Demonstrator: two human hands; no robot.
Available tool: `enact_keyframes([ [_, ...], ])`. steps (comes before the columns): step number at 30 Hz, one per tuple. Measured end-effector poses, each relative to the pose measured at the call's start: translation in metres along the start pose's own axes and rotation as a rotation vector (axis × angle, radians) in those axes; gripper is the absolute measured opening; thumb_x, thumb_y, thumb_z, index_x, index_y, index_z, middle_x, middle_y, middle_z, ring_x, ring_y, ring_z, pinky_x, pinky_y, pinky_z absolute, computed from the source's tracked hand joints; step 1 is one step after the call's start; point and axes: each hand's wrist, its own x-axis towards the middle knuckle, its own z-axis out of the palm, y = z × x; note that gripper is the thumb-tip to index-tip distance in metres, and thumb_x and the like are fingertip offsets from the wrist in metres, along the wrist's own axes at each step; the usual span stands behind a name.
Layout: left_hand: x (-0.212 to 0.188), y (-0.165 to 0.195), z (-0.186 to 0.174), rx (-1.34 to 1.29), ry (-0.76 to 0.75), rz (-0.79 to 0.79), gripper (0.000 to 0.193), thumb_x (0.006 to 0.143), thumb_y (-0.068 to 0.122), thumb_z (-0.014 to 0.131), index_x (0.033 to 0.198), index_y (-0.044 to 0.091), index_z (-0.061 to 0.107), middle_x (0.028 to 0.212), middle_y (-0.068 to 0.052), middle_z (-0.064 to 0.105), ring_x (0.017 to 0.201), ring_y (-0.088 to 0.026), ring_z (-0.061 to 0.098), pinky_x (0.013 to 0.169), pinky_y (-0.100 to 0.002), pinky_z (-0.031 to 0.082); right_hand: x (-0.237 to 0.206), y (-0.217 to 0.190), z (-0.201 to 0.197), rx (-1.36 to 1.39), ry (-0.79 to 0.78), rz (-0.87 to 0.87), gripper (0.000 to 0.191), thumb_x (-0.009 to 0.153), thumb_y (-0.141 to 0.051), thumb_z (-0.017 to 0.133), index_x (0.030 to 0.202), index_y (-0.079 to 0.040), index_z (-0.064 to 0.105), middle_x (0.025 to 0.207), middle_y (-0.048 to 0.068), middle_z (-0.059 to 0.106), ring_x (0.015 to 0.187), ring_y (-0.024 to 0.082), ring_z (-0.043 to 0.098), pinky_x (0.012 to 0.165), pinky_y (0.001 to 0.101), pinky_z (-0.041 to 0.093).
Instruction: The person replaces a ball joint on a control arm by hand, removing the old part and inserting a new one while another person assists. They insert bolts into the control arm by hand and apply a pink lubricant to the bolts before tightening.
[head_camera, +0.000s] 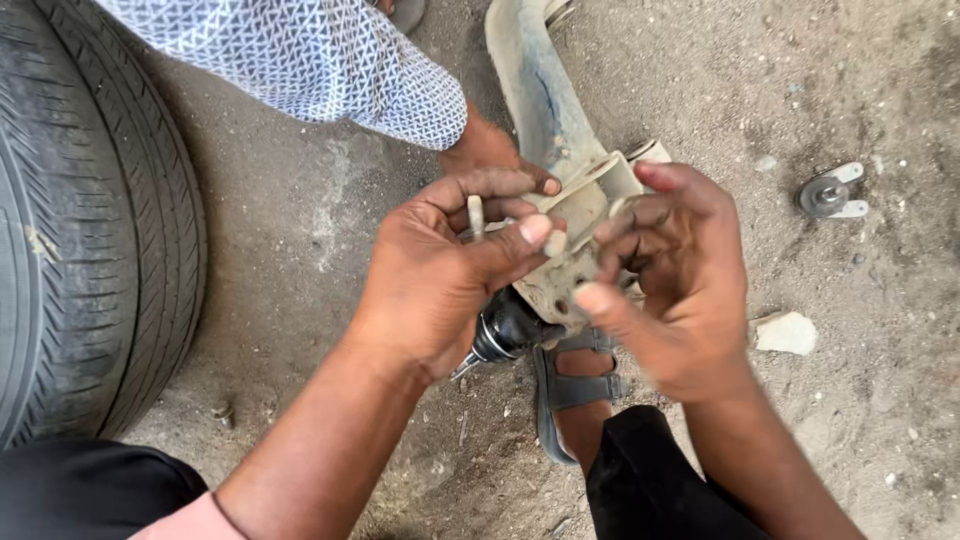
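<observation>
Dusty grey ground, gritty with small stones, spreads under everything, and a worn black tyre (85, 210) fills the left edge of my view. Between my hands sits a pale, dirt-caked metal control arm (545, 95) — its long axis runs from the top of the view, where the curved blue-grey limb leads away from me, down toward my foot, with the flat bracket end nearest me. That bracket end looks chalky beige, scuffed and pitted, and a black rubber-booted ball joint (505, 330) hangs under it, pointing down and to the left.

My left hand (440, 270) is curled around a small pale bolt (476, 215), held upright between the fingers, with my thumb stretched across to press on the bracket. My right hand (670, 280) is half-clenched at the bracket's right side, fingers bent in against it and thumb touching the lower edge; whether it grips anything small I cannot tell.

Another person's hand (490, 150), coming from a white patterned sleeve (310, 55), rests on the arm just above my left hand. My sandalled foot (575, 385) sits below the part. A small metal flanged piece (828, 193) lies well apart on the right — and a pale stone chip (787, 332) nearer my wrist.
</observation>
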Motion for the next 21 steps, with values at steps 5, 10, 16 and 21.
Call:
enact_keyframes([
  [5, -0.002, -0.006, 0.007, 0.265, -0.039, 0.15, 0.039, 0.081, 0.0, 0.08, 0.119, -0.003, 0.067, 0.102, -0.015, 0.071, 0.092, -0.021, 0.071, 0.084, -0.033, 0.063, 0.003, -0.004, 0.015, -0.174, 0.037, -0.157, 0.059, 0.101, 0.005, 0.076, 0.146, -0.004, 0.039, 0.117, 0.015, 0.069, 0.106, 0.018, 0.073, 0.089, 0.0271, 0.065],
  [10, 0.002, -0.001, 0.002, -0.129, -0.142, -0.044, 0.051, 0.096, 0.038, 0.06, 0.126, -0.003, 0.065, 0.113, -0.019, 0.075, 0.104, -0.024, 0.075, 0.097, -0.038, 0.061, 0.008, -0.001, 0.013, -0.122, 0.137, -0.118, 0.057, 0.104, 0.006, 0.075, 0.146, -0.002, 0.038, 0.113, 0.017, 0.073, 0.105, 0.021, 0.077, 0.083, 0.0261, 0.067],
  [16, 0.0, -0.023, 0.004, 0.298, -0.096, -0.079, 0.047, 0.091, 0.022, 0.069, 0.133, 0.003, 0.063, 0.117, -0.009, 0.073, 0.098, -0.02, 0.073, 0.089, -0.032, 0.059, 0.002, 0.001, 0.019, -0.099, 0.239, -0.017, 0.057, 0.103, 0.007, 0.076, 0.146, -0.001, 0.039, 0.128, 0.015, 0.061, 0.111, 0.02, 0.07, 0.089, 0.0276, 0.066],
  [21, 0.007, -0.045, 0.003, 0.151, 0.036, 0.076, 0.034, 0.091, 0.013, 0.073, 0.121, -0.003, 0.074, 0.102, -0.008, 0.077, 0.084, -0.013, 0.066, 0.076, -0.028, 0.056, 0.001, -0.002, 0.022, -0.146, 0.169, 0.065, 0.052, 0.103, 0.003, 0.074, 0.143, 0.0, 0.041, 0.113, 0.017, 0.074, 0.11, 0.021, 0.074, 0.094, 0.0272, 0.063],
])
